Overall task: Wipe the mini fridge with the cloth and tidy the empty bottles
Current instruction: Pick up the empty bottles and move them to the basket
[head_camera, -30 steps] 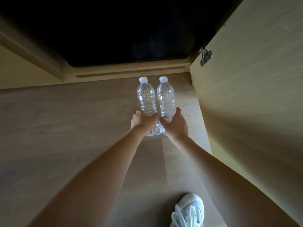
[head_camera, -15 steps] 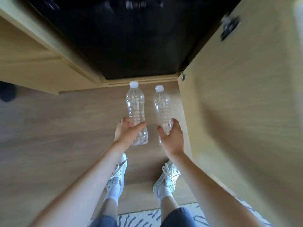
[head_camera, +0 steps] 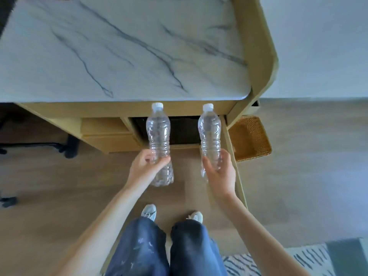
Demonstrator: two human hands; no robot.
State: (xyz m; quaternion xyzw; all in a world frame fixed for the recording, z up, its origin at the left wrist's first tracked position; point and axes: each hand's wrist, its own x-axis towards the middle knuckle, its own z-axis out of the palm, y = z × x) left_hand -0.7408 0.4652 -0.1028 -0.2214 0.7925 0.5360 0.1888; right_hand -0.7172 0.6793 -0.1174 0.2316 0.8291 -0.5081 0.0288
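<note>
I hold two clear, empty plastic bottles with white caps upright in the air in front of me. My left hand (head_camera: 146,166) is shut around the lower half of the left bottle (head_camera: 159,134). My right hand (head_camera: 221,172) grips the lower half of the right bottle (head_camera: 210,132). Both bottles hang above the wooden floor, below the front edge of a marble-topped counter (head_camera: 119,48). Behind them, the dark front of the mini fridge (head_camera: 183,132) shows in the cabinet opening under the counter. No cloth is in view.
A woven basket (head_camera: 251,138) stands on the floor to the right of the cabinet. Wooden drawers (head_camera: 105,134) sit left of the fridge opening. A dark chair base (head_camera: 67,148) is at the far left. A patterned rug (head_camera: 298,259) lies at bottom right.
Both bottles have been lifted off the floor and moved apart. I have risen from a crouch, so the counter top has come into view.
</note>
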